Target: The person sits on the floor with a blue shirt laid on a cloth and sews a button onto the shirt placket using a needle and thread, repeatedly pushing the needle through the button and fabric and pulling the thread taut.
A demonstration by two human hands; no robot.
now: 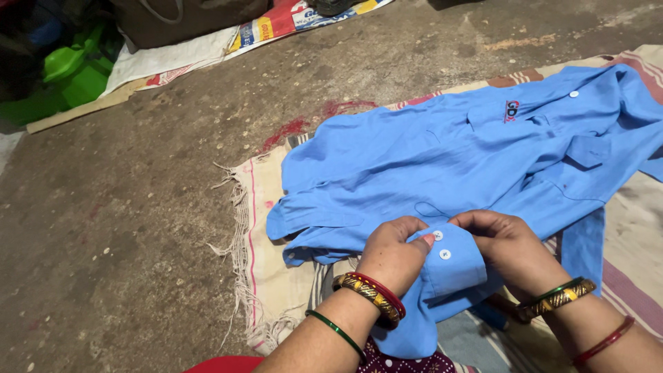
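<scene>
Both hands were closed on the same thing: the left hand (395, 252) pinched the near edge of a blue shirt cuff (449, 266) between thumb and fingertips, right beside its two white buttons (441, 245); the right hand (503, 242) gripped the cuff's other edge, fingers curled down over the cloth; the cuff lay directly between the two hands, touching both, so neither was nearer. Its sleeve ran on from the hands toward the person's lap, bunched and partly hidden by the wrists; the long axis of the blue shirt (476, 148) stretched away from the right hand, up and to the right, collar end farthest off, front side up with a chest pocket showing. Beneath it lay a striped mat with a frayed fringe (238, 228) out beyond the left hand; past that, the bare concrete floor (117, 207); well off from both hands, green plastic items (69, 76) in the far corner.
</scene>
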